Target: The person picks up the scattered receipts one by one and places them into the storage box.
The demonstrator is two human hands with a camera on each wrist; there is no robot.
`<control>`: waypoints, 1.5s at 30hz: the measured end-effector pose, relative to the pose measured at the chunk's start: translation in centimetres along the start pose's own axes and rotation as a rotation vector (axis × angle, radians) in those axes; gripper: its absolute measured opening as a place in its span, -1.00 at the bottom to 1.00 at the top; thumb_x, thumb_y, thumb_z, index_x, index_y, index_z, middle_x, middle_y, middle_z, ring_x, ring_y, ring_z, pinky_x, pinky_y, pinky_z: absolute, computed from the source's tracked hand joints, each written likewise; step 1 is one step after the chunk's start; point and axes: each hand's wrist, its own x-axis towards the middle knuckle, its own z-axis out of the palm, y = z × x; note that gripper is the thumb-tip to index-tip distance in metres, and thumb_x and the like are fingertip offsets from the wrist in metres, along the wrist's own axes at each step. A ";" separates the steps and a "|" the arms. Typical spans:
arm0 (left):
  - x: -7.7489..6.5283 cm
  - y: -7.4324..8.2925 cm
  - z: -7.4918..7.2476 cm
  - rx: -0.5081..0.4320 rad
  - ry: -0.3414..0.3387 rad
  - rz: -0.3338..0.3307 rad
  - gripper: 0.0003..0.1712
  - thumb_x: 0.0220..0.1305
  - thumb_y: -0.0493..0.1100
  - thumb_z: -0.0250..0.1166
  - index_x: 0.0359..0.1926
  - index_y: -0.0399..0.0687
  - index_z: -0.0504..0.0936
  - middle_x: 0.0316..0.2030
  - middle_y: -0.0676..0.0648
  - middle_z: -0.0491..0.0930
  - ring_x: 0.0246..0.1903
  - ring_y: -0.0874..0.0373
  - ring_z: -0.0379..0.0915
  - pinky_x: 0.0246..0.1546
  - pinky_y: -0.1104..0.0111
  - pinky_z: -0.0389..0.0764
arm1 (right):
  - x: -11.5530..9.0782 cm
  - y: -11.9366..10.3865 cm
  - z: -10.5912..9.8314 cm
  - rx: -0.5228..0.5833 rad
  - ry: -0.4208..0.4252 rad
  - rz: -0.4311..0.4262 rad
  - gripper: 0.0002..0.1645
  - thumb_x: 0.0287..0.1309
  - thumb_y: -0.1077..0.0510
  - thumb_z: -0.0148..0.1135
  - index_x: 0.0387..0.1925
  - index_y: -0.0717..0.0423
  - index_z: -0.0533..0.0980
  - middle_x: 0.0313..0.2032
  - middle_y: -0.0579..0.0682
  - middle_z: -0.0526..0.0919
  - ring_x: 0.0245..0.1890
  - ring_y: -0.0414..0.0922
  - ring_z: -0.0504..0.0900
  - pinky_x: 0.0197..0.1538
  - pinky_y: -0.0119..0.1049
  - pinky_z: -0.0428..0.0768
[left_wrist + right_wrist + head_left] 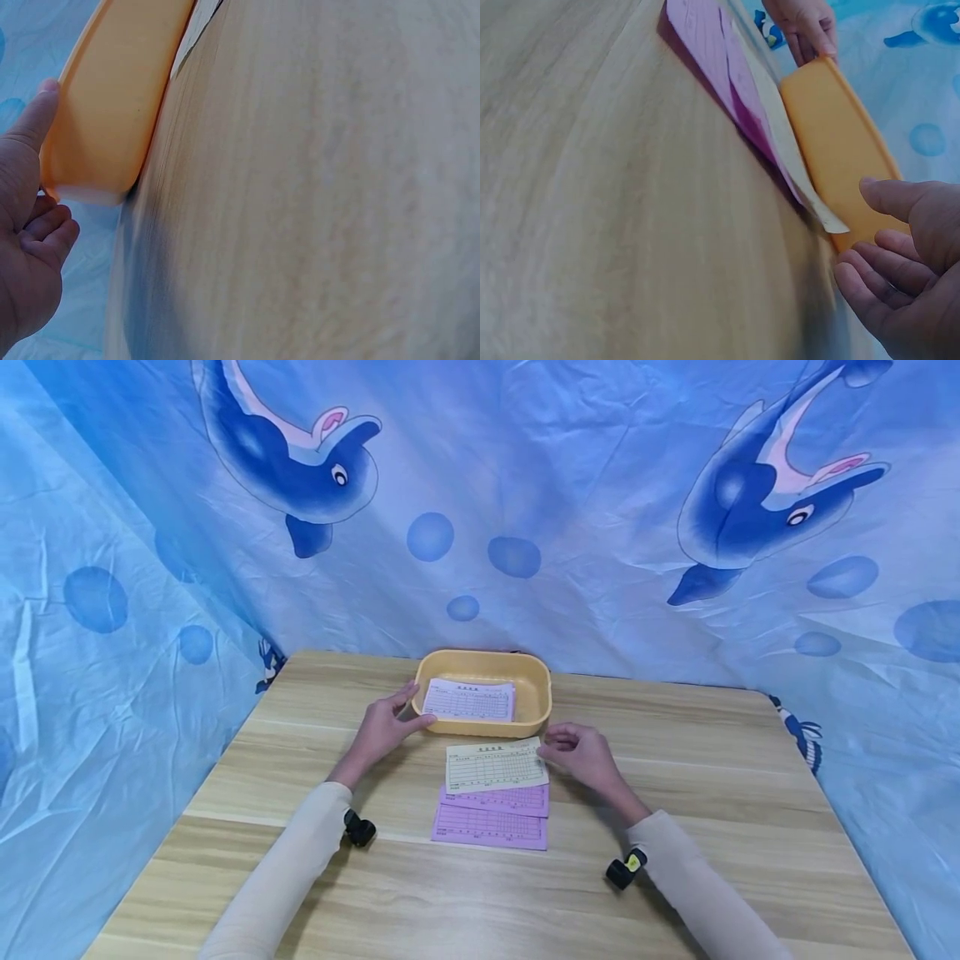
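Note:
A shallow yellow plastic basket [534, 693] stands toward the back of the table, with printed paper slips [468, 702] lying in its left part. My left hand [384, 724] holds the basket's left front corner, thumb along the front and fingers at the side. In front of the basket, a cream printed slip [495, 767] overlaps two purple slips [491, 824]. My right hand [585, 754] is by the cream slip's right end, near the basket's right front corner. In the right wrist view, its thumb and loosely bent fingers [891, 271] stand apart with nothing between them.
The wood-grain table [720, 777] spreads out on both sides of the slips. A blue cloth backdrop [600, 610] with dolphins hangs close behind the basket and along both sides. Each wrist wears a small black camera [360, 829].

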 end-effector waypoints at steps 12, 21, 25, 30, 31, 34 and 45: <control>0.2 0.4 0.0 -0.004 -0.004 0.008 0.07 0.08 0.27 0.52 0.47 -0.16 0.34 0.51 -0.11 0.22 0.51 -0.03 0.13 0.48 0.08 0.28 | 0.3 0.1 0.7 -0.043 -0.020 0.008 -0.52 0.04 0.18 0.59 0.00 0.24 0.66 -0.11 0.08 0.76 -0.16 -0.07 0.72 -0.07 -0.30 0.75; 0.3 0.2 0.1 -0.004 -0.004 0.021 0.06 0.08 0.27 0.52 0.46 -0.14 0.35 0.51 -0.12 0.22 0.51 0.00 0.13 0.47 0.11 0.30 | 0.3 0.1 1.2 -0.099 -0.025 0.035 -0.54 0.00 0.23 0.60 -0.04 0.20 0.64 -0.24 -0.01 0.74 -0.26 -0.13 0.67 -0.16 -0.30 0.72; 0.2 0.3 0.2 -0.001 0.000 0.031 0.05 0.08 0.25 0.53 0.46 -0.16 0.36 0.50 -0.13 0.24 0.51 -0.01 0.14 0.47 0.10 0.30 | 0.3 -0.1 1.3 -0.094 -0.031 0.052 -0.58 0.01 0.28 0.58 -0.06 0.19 0.63 -0.29 -0.03 0.74 -0.29 -0.14 0.66 -0.24 -0.35 0.68; 0.2 0.2 0.2 -0.006 0.002 0.032 0.04 0.08 0.24 0.53 0.46 -0.16 0.36 0.50 -0.14 0.24 0.51 -0.02 0.15 0.48 0.10 0.29 | 0.1 -0.2 1.2 -0.108 -0.043 0.040 -0.67 0.04 0.29 0.54 -0.12 0.18 0.66 -0.35 -0.05 0.74 -0.34 -0.15 0.65 -0.31 -0.40 0.64; 0.2 0.2 0.2 -0.007 0.002 0.030 0.04 0.08 0.24 0.53 0.46 -0.15 0.36 0.50 -0.14 0.24 0.51 -0.02 0.15 0.48 0.10 0.30 | 0.1 -0.2 1.2 -0.119 -0.044 0.030 -0.70 0.05 0.29 0.53 -0.14 0.18 0.68 -0.36 -0.06 0.73 -0.35 -0.16 0.64 -0.31 -0.40 0.63; 0.1 0.2 0.1 -0.010 -0.001 0.022 0.04 0.08 0.25 0.53 0.46 -0.14 0.36 0.51 -0.14 0.23 0.51 -0.02 0.14 0.48 0.10 0.30 | -0.1 -0.3 1.1 -0.147 -0.050 0.011 -0.79 0.09 0.26 0.51 -0.19 0.15 0.72 -0.38 -0.08 0.72 -0.36 -0.17 0.62 -0.30 -0.40 0.61; 0.0 0.1 0.1 -0.006 0.006 0.018 0.04 0.09 0.22 0.55 0.46 -0.18 0.36 0.51 -0.14 0.23 0.50 -0.07 0.15 0.47 0.04 0.29 | -0.3 -0.5 0.9 -0.105 -0.048 0.010 -0.91 0.19 0.20 0.45 -0.26 0.09 0.71 -0.37 -0.05 0.71 -0.38 -0.14 0.60 -0.38 -0.39 0.58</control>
